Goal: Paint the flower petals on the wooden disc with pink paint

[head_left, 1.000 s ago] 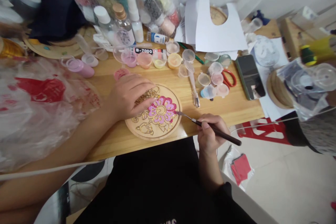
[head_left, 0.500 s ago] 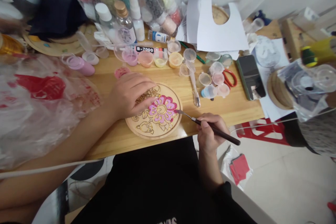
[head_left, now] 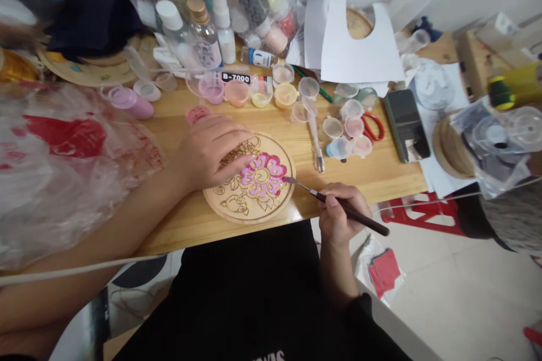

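Two hands work at a cluttered worktop [head_left: 381, 175]. Near its front edge lies a round wooden disc [head_left: 254, 210], with the left hand [head_left: 212, 149] spread flat on it, grasping nothing. The right hand [head_left: 339, 214] pinches a fine brush [head_left: 309, 192], its tip seemingly touching the pink flower [head_left: 262, 175]. Light strokes inside the gold outlines would suit.

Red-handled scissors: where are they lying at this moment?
In the head view, the red-handled scissors lie right of centre on the wooden table, partly tucked under the cluster of small lidded paint pots and just left of the dark phone.
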Demonstrator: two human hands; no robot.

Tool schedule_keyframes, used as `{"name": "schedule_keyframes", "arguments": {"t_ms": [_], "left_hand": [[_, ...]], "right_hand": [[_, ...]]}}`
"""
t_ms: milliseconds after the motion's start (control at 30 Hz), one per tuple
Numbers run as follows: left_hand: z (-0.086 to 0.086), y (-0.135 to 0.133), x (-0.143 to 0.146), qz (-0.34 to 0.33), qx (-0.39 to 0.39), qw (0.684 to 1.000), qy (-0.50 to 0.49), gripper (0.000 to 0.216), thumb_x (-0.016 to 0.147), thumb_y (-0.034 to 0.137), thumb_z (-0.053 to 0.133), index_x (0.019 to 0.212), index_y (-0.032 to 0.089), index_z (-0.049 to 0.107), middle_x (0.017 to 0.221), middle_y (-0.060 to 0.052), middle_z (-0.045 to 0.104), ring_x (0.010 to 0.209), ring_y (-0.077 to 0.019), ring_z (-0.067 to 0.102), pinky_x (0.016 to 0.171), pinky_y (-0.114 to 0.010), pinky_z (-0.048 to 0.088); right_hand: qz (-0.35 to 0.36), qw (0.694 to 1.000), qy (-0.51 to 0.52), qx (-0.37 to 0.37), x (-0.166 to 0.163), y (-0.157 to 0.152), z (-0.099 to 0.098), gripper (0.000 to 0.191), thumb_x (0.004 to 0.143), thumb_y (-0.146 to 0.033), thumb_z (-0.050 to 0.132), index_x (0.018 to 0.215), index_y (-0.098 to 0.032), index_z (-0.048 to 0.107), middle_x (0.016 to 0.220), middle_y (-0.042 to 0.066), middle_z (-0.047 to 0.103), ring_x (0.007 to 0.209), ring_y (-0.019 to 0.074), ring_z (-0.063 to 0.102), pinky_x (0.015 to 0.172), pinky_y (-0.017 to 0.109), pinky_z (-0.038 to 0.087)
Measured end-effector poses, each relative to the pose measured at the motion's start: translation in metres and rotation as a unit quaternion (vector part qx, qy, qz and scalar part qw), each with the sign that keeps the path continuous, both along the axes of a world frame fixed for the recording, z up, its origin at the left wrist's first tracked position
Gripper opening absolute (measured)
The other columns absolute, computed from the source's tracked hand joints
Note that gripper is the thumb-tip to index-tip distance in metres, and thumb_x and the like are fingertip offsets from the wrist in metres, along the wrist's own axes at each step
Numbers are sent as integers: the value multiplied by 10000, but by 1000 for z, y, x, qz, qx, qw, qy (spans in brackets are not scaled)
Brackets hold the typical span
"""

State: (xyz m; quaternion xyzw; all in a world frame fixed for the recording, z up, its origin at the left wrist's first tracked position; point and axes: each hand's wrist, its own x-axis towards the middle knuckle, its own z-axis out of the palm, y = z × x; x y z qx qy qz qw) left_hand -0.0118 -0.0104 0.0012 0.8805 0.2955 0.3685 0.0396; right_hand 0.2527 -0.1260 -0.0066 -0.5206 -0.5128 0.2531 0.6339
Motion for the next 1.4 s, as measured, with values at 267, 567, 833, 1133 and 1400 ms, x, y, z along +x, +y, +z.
{"name": "schedule_keyframes", "arguments": {"t_ms": [267,567,833,1133,1400], "left_hand": [[-6,0,-1,-1,2,1000,-14,278,1021,399,614,1222,220,687,1116,-76,793,1011,-252,747,941,-434,615],[-6,-1,0,0,-26,999,-23,262,1007,391,620,1225,268,698,1123,-62,795,1010,-264,745,940,-450,604],[-6,-1,-1,6,-34,999,-13,256,1014,394,600,1238,303,685,1144,-52,789,1036,-262,741,970,-451,593],[-5,0,-2,-1,-9,1000,-10,275,1022,391,605,1223,225,692,1122,-76,794,1023,-244,731,944,-438,596],[-5,0,-1,-1,-11,1000,-3,280,1018,389,602,1218,220,699,1111,-94,800,1014,-265,735,922,-466,603]], "right_hand": [[-5,1000,0,4,1,0,0,99,897,-271,719,801,-251,732,683,-21,718,536,154,630,466,282,453],[-20,999,-36,1,2,-2,-4,123,905,-294,710,789,-256,727,672,-22,711,543,159,638,489,288,495],[-14,1000,-19,11,1,0,-2,133,904,-318,718,789,-250,720,671,-22,702,516,151,612,455,279,439],[-4,1000,7,23,1,2,-1,105,875,-281,717,777,-245,717,640,-28,693,493,148,587,431,275,380],[12,999,20,35,0,2,-1,92,877,-236,706,789,-249,730,642,-33,694,508,146,605,459,278,433]]}}
